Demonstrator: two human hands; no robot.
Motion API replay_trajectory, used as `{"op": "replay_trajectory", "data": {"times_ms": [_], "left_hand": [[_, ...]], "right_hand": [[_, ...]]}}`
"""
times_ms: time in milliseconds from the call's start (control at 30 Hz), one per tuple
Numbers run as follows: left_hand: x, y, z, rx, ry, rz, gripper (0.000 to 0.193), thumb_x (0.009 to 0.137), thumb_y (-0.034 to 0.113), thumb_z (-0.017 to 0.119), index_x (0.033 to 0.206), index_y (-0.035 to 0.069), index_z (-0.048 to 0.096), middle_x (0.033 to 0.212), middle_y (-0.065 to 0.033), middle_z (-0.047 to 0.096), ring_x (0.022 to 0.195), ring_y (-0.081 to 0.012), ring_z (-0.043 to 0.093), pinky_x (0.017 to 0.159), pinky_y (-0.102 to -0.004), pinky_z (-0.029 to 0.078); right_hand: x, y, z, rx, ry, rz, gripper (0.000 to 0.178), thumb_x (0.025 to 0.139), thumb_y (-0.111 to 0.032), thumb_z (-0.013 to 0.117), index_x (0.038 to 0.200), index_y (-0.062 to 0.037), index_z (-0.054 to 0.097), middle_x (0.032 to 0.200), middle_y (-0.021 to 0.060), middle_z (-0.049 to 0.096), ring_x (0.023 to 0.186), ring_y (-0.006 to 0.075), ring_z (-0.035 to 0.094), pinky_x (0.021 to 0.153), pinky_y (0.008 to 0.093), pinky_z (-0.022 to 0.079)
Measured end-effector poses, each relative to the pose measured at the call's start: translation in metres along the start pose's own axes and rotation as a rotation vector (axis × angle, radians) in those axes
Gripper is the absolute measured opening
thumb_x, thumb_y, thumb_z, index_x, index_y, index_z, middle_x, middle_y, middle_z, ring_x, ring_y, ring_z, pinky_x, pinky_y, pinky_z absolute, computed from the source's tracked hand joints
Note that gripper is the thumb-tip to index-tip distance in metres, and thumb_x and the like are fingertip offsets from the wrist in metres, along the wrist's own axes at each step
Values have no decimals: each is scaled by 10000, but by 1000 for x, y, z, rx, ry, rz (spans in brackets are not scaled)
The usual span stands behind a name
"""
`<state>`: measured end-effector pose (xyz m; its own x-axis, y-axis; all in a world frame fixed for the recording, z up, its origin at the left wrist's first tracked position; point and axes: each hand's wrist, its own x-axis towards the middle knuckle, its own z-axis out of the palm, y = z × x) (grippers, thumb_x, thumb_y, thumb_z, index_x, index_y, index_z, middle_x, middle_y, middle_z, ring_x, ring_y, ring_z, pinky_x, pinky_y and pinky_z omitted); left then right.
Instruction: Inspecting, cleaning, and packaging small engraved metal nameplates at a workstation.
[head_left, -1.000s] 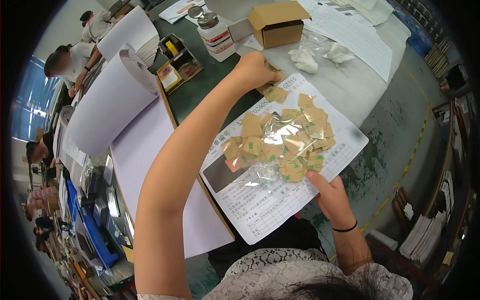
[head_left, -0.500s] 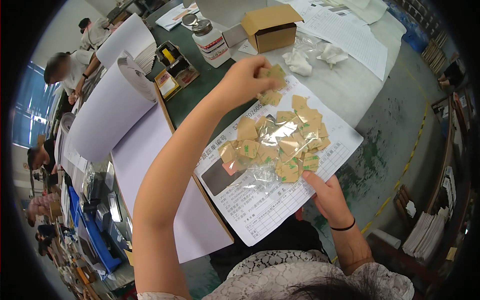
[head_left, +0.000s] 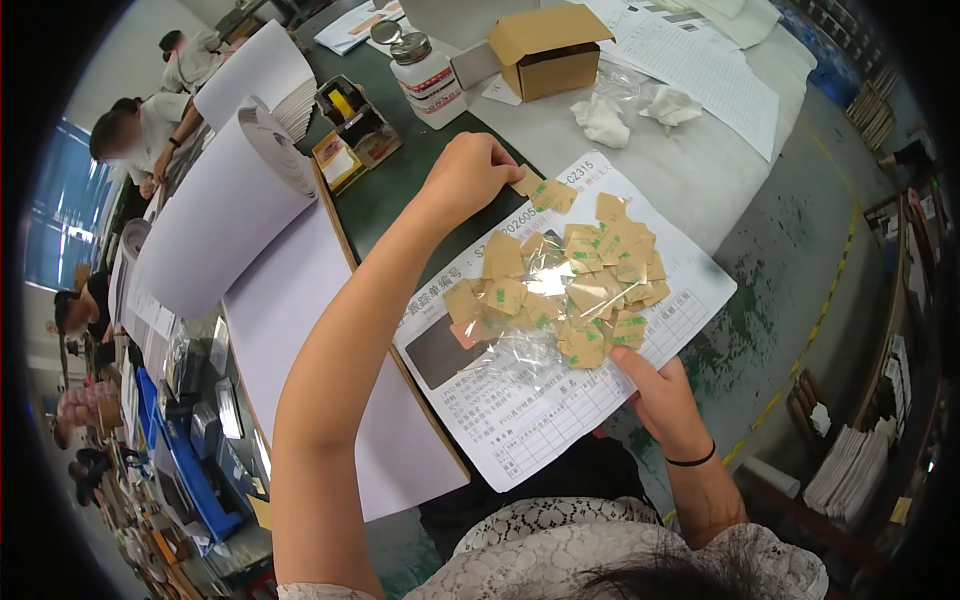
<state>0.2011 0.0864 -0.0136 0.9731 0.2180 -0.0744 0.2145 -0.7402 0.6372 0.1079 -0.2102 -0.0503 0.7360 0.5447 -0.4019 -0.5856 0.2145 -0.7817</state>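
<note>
Left hand (head_left: 468,180) has shifted left, pinching 1 tan adhesive tab (head_left: 524,182) at upper centre, apart from the main tab pile (head_left: 598,290); right hand (head_left: 665,403) grips the printed form (head_left: 510,445).

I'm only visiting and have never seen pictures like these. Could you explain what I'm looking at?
There is no machine here, only a person working bare-handed. All the pictures come from one wide camera worn on the head, looking down, so straight edges bend. The left hand pinches a small tan piece near the far edge of a printed sheet. The right hand grips that sheet's near-right edge, thumb on top. On the sheet lie a pile of tan pieces and shiny clear plastic. Farther off, on the table, stand a white bottle and a cardboard box.
</note>
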Motion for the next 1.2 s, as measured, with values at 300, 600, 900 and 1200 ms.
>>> {"op": "replay_trajectory", "data": {"times_ms": [300, 600, 900, 1200], "left_hand": [[-14, 9, -7, -517, -127, -108, 146, 897, 108, 648, 922, -8, 564, 843, -84, 660, 748, -122, 663, 617, -245, 516], [-40, 21, 17, -155, 121, 259, 224, 924, 154, 602, 1039, -38, 581, 1001, -159, 654, 953, -271, 636, 815, -352, 497], [-107, 39, 37, 252, 2, 473, 474, 947, 248, 573, 1318, -17, 443, 1375, -267, 439, 1301, -393, 420, 1067, -407, 375], [-105, 22, -14, 59, 30, 217, 428, 954, 241, 582, 1310, 29, 475, 1323, -212, 489, 1148, -281, 546, 916, -341, 474]], "right_hand": [[2, 7, -11, -41, -33, -6, 403, 935, -50, 561, 1307, 56, 448, 1239, 118, 572, 1075, 188, 598, 887, 326, 512], [1, 5, -5, -46, -27, -3, 301, 939, -67, 576, 1207, 68, 548, 1128, 80, 620, 969, 125, 601, 808, 264, 504], [0, 2, -4, -77, -66, 12, 392, 938, -60, 567, 1299, 54, 460, 1237, 115, 575, 1074, 179, 597, 871, 316, 514], [-3, -2, -1, 25, -2, 17, 296, 952, -81, 563, 1213, 56, 540, 1112, 80, 628, 961, 129, 619, 808, 271, 518]]}}
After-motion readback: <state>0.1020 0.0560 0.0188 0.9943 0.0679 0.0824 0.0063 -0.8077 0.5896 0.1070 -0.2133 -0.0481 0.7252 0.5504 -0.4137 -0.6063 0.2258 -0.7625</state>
